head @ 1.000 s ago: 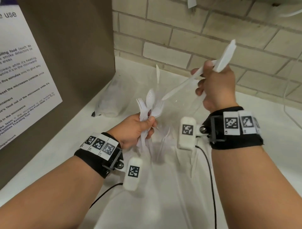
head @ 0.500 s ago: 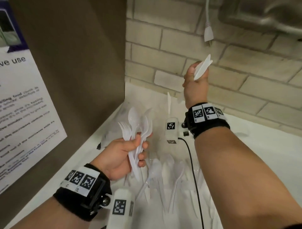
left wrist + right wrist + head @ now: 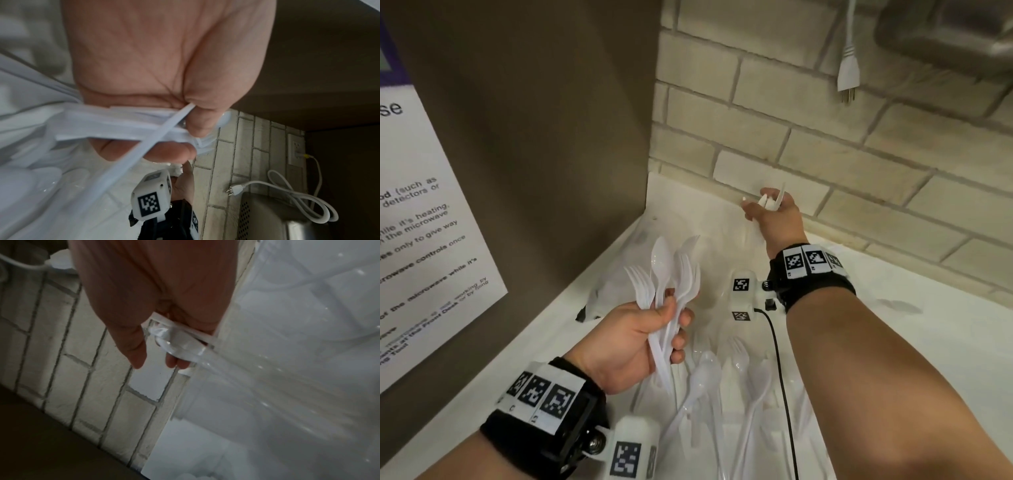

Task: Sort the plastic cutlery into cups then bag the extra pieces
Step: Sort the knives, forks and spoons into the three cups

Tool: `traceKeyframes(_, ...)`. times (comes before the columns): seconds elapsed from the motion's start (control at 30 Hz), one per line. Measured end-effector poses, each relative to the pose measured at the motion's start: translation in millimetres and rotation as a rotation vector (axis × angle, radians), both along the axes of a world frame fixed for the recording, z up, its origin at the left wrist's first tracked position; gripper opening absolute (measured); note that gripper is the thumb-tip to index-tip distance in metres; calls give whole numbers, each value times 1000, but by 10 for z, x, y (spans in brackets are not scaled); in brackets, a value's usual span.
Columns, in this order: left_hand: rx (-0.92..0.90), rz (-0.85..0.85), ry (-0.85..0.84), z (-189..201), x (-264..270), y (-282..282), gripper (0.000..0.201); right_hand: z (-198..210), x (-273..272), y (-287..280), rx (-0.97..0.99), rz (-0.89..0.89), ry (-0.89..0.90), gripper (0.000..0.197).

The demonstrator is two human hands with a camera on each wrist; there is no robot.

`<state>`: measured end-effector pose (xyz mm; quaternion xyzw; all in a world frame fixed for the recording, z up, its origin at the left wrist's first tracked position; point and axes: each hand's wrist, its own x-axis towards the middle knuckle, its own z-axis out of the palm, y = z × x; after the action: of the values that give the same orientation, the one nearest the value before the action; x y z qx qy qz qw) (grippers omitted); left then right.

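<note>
So the left hand [image 3: 626, 342] is wrapped around a bunch of white plastic cutlery [image 3: 671, 274], fingers and thumb curled tight on the handles. It's a mix: forks and at least one spoon, heads fanned out and pointing up, toward the brick wall [image 3: 825, 144]. From the left wrist view you can see the handles [image 3: 115, 125] crossing each other under the palm, one sticking out at an angle.

The right hand [image 3: 774, 212] is stretched way out, close to the brick wall, right where the wall meets the white counter [image 3: 928, 342]. It's got a few white pieces [image 3: 774, 200] in it, fingers bent around them with the thumb out to the side. The right wrist view is blurry, but the pieces [image 3: 180, 340] lie across the fingers and something see-through hangs just below; can't tell if that's a cup or a bag.

More loose cutlery [image 3: 722, 383] lies on the counter on the near side from the wall, between the two forearms, spoons and forks overlapping. A crumpled clear bag [image 3: 599, 301] sits on the counter by the brown panel [image 3: 534, 137]. A white plug [image 3: 847, 73] dangles in front of the wall, up top.
</note>
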<state>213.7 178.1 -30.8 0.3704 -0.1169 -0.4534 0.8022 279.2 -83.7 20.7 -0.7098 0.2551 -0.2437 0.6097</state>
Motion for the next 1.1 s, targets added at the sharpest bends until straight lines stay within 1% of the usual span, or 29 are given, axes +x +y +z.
traceKeyframes(0.13,2,1,-3,-1,-20,-3,29,40,-19,-13,-2,-17,13,48)
traceKeyframes(0.23,6,4,-7,26,-44,-9,28,100,-50,-21,-98,-7,20,60)
traceKeyframes(0.3,5,2,-13,56,-65,-11,28,189,-108,6,-185,-13,31,61)
traceKeyframes(0.43,16,2,-43,144,-132,-26,22,432,-349,151,-266,0,-3,47)
traceKeyframes(0.53,35,47,-68,226,-228,-54,5,607,-739,417,-194,68,-90,25)
traceKeyframes(0.6,61,96,-84,286,-321,-99,8,628,-1075,620,-159,148,-74,10)
traceKeyframes(0.7,80,115,-110,353,-453,-192,14,543,-1514,866,-195,256,52,31)
traceKeyframes(0.73,82,105,-117,367,-499,-219,16,492,-1621,925,-213,271,92,33)
traceKeyframes(0.8,86,77,-125,388,-591,-262,20,394,-1774,1004,-239,262,119,29)
traceKeyframes(0.93,106,49,-118,404,-759,-312,23,255,-1955,1031,-271,154,100,15)
traceKeyframes(1.1,135,80,-77,412,-877,-376,24,191,-2175,1048,-151,133,82,7)
